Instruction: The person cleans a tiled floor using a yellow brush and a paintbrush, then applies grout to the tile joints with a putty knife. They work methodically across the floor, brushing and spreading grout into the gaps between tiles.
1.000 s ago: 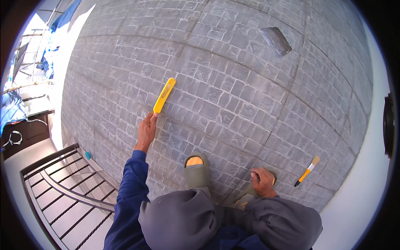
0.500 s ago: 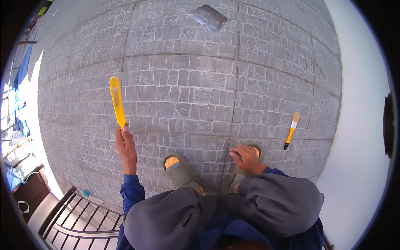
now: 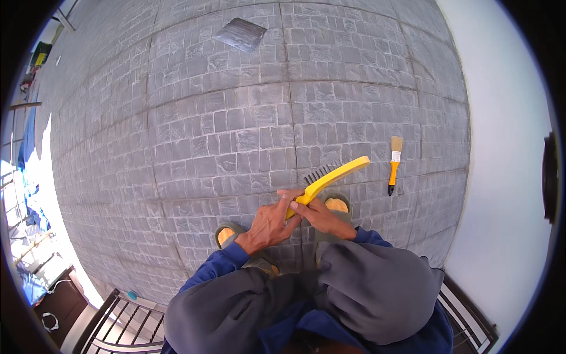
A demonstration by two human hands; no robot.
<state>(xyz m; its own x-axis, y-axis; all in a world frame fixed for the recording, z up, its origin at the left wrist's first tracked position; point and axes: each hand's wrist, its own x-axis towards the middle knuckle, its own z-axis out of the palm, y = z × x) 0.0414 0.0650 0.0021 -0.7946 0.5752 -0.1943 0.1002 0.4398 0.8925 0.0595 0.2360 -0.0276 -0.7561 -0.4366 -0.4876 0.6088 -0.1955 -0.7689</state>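
Observation:
A yellow wire brush (image 3: 336,173) with dark bristles is angled up to the right between both hands, bristles toward the far side. My left hand (image 3: 270,221) is closed on the handle's lower end. My right hand (image 3: 321,215) is closed on the handle just beside it, their fingers close together and partly overlapping. To the right, a paintbrush (image 3: 394,170) with pale bristles and a yellow-and-black handle lies on the grey patterned paving (image 3: 224,135). Farther away lies a flat dark metal sheet or blade (image 3: 242,34). My feet in olive slides (image 3: 336,203) are below my hands.
A white wall (image 3: 501,118) borders the right side. Metal railings (image 3: 124,324) stand behind me at lower left and lower right, with a small teal object (image 3: 132,295) by the left one. Bright clutter, blue sheeting and a brown panel (image 3: 59,307) line the left edge.
My left hand has brought the wire brush inward and turned it, showing the bristles. My right hand has moved up onto its handle. The view has turned, shifting the surroundings.

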